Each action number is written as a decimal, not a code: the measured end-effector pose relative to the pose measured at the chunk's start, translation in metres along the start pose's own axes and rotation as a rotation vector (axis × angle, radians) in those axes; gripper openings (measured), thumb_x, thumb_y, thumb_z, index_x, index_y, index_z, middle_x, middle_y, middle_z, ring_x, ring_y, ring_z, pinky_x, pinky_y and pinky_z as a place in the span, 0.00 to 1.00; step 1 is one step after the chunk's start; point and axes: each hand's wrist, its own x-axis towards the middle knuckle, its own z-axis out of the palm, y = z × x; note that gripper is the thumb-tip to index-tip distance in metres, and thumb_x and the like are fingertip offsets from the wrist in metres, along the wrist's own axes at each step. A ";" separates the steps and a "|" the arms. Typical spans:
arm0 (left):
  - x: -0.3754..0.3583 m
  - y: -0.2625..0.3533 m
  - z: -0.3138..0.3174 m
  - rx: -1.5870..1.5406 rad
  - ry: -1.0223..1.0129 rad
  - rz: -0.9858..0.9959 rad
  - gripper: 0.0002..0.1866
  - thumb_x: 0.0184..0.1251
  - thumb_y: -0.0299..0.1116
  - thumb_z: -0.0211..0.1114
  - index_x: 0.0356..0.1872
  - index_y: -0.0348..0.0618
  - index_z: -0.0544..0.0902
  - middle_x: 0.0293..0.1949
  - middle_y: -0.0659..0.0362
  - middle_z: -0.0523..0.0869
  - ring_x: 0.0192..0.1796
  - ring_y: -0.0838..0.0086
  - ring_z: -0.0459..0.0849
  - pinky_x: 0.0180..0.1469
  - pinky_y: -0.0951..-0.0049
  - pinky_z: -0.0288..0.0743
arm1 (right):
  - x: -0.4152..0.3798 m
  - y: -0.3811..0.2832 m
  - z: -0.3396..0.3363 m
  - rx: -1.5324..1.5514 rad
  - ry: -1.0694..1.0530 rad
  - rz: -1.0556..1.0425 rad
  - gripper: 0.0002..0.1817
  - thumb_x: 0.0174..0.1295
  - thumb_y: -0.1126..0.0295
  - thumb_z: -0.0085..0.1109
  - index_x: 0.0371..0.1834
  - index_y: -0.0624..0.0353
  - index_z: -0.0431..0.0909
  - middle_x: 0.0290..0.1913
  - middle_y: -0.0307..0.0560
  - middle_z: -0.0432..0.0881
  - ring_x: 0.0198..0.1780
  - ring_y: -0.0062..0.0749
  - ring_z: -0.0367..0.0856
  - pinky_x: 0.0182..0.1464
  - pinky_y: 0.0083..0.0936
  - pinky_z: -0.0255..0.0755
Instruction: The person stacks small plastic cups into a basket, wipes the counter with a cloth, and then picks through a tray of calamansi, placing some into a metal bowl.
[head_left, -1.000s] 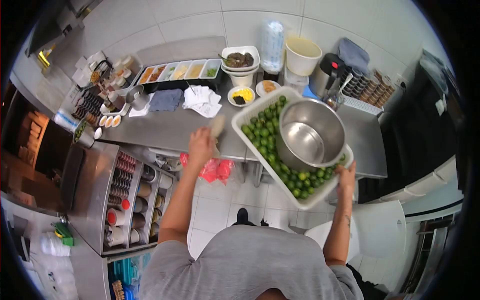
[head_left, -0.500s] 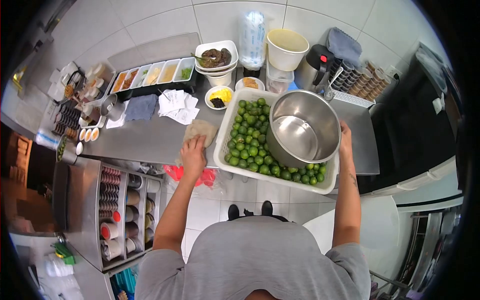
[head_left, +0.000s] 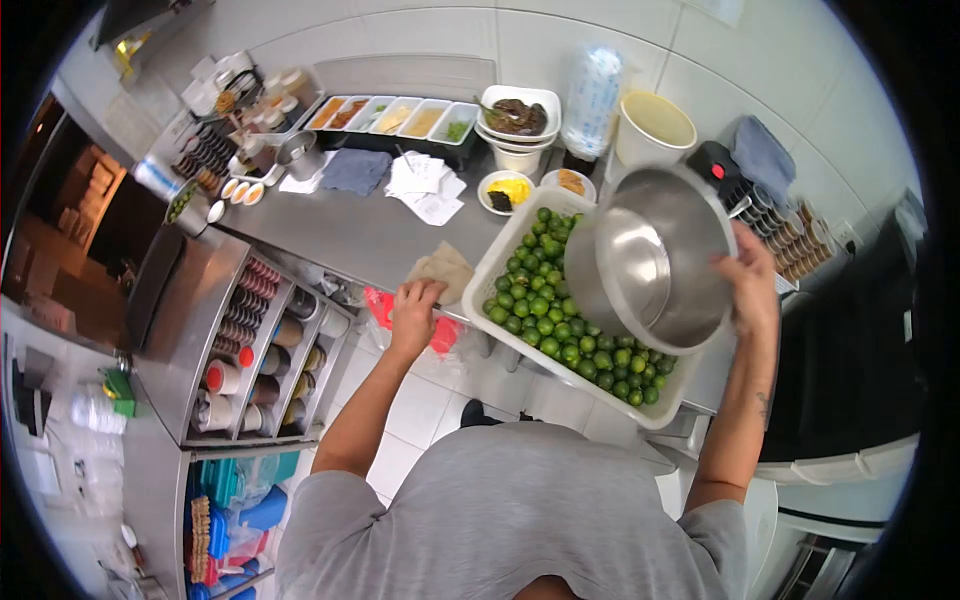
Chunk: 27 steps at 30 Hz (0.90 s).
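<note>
A steel pot (head_left: 640, 255) hangs tilted over the right part of a white basket (head_left: 650, 410) of green limes (head_left: 545, 300). My right hand (head_left: 750, 280) grips the pot's right rim, with the thumb on the inside wall. A beige cloth (head_left: 443, 268) lies at the counter's front edge, left of the basket. Closed round the near side of that cloth is my left hand (head_left: 415, 305). The pot looks empty inside.
On the steel counter (head_left: 350, 235) are papers (head_left: 425, 185), a folded blue-grey cloth (head_left: 357, 172), a tray of ingredients (head_left: 400, 118), small bowls (head_left: 504, 192) and stacked white bowls (head_left: 520, 120). A yellowish tub (head_left: 655, 125) and a black-lidded jug (head_left: 712, 170) stand behind the basket.
The pot has tilted and lifted at its right side, with my right hand higher on its rim. My left hand has drawn its fingers in on the cloth. The view has turned.
</note>
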 end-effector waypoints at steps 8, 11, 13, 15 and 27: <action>0.015 -0.050 -0.028 -1.067 0.104 -0.811 0.16 0.62 0.21 0.55 0.52 0.43 0.77 0.51 0.52 0.80 0.53 0.57 0.77 0.57 0.54 0.70 | 0.061 -0.063 0.105 0.053 -0.083 -0.025 0.26 0.49 0.80 0.57 0.57 0.68 0.74 0.45 0.51 0.82 0.41 0.31 0.81 0.45 0.25 0.76; 0.030 -0.036 -0.052 -1.797 0.248 -1.007 0.17 0.72 0.37 0.51 0.56 0.39 0.74 0.53 0.52 0.80 0.56 0.58 0.78 0.58 0.50 0.73 | 0.074 -0.030 0.188 0.092 -0.261 0.073 0.28 0.48 0.80 0.58 0.58 0.66 0.73 0.45 0.50 0.82 0.41 0.36 0.81 0.46 0.27 0.75; 0.045 -0.015 -0.063 -2.072 0.346 -1.162 0.21 0.72 0.43 0.49 0.58 0.42 0.72 0.52 0.50 0.80 0.53 0.57 0.80 0.53 0.49 0.76 | 0.063 0.000 0.250 -0.029 -0.217 0.122 0.25 0.48 0.81 0.56 0.55 0.67 0.74 0.43 0.50 0.81 0.42 0.31 0.80 0.46 0.24 0.74; 0.042 0.001 -0.067 -2.242 0.208 -0.938 0.24 0.72 0.47 0.47 0.59 0.42 0.73 0.53 0.49 0.80 0.54 0.55 0.80 0.55 0.49 0.75 | 0.062 0.050 0.293 0.032 -0.378 -0.045 0.23 0.48 0.82 0.54 0.51 0.69 0.75 0.41 0.49 0.83 0.40 0.30 0.81 0.45 0.23 0.73; 0.026 -0.090 -0.095 -1.858 0.238 -0.882 0.23 0.71 0.41 0.52 0.59 0.35 0.72 0.54 0.47 0.80 0.53 0.58 0.81 0.57 0.58 0.75 | 0.107 0.108 0.291 -0.080 -0.301 -0.029 0.20 0.48 0.79 0.50 0.47 0.70 0.77 0.32 0.56 0.84 0.25 0.34 0.82 0.21 0.30 0.73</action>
